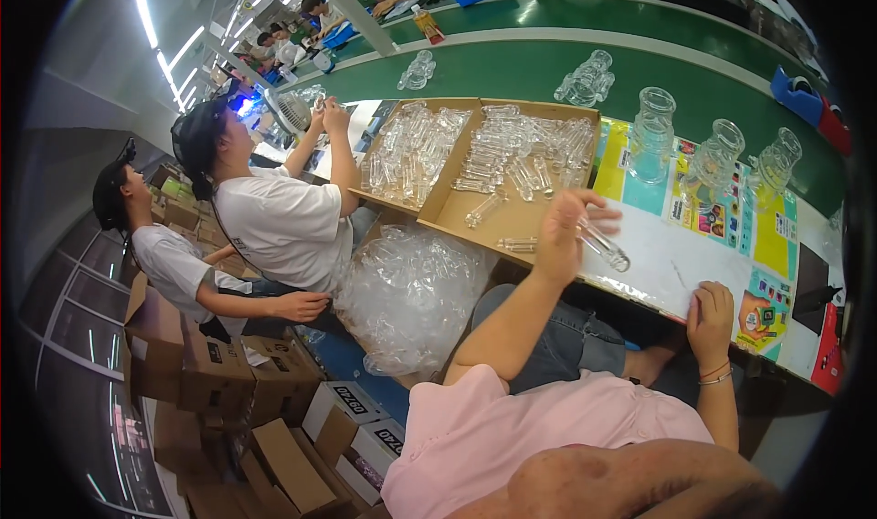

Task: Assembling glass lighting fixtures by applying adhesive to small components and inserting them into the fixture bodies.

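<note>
My left hand (562,238) is closed around a clear glass tube (606,248), raised over the near edge of the cardboard tray (475,231). The tube tilts down to the right, its round end outward. In the tray lie many similar clear glass tubes (521,144), with a few loose ones near its front. My right hand (711,320) rests at the near edge of the printed board (639,263), fingers lying on it and nothing visible in them. Beyond the hands, three clear waisted glass vessels (653,140) stand upright on the board.
A second tray section (416,153) holds more glass pieces. Clear glass items (586,80) sit on the green bench (512,67). Below the trays is a large clear plastic bag (411,291). Two people (274,208) are at the left, near stacked cartons (215,373). A blue tape dispenser (797,97) stands far right.
</note>
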The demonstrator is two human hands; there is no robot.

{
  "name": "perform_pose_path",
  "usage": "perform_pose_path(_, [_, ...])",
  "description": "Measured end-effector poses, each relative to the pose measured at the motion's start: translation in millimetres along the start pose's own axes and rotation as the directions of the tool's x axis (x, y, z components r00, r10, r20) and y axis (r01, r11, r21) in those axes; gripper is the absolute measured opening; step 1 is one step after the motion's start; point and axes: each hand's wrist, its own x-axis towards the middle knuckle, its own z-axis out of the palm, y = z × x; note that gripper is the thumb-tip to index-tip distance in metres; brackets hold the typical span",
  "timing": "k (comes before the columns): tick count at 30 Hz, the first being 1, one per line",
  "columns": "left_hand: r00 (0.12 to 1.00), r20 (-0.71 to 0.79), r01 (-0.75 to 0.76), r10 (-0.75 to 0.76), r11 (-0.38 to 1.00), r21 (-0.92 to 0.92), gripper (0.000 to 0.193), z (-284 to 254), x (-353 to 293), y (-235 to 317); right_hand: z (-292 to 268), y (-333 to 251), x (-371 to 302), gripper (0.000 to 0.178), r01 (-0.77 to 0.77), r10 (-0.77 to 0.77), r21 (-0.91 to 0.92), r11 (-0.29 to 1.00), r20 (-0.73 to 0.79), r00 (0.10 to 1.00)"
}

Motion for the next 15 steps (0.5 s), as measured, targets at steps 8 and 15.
perform_pose_path(8, [0.793,-0.023,0.548,-0.609,0.729,-0.410,0.047,-17,-56,-35,-15,-26,-26,0.024,0.308,-0.319,0.221,0.926,0.016,0.948])
perform_pose_path(15, [0.732,0.162,0.613,-0.662,0.536,-0.580,0.044,8,-48,-2,-35,-36,0,0.022,0.264,-0.260,0.354,0.897,-0.059,0.964])
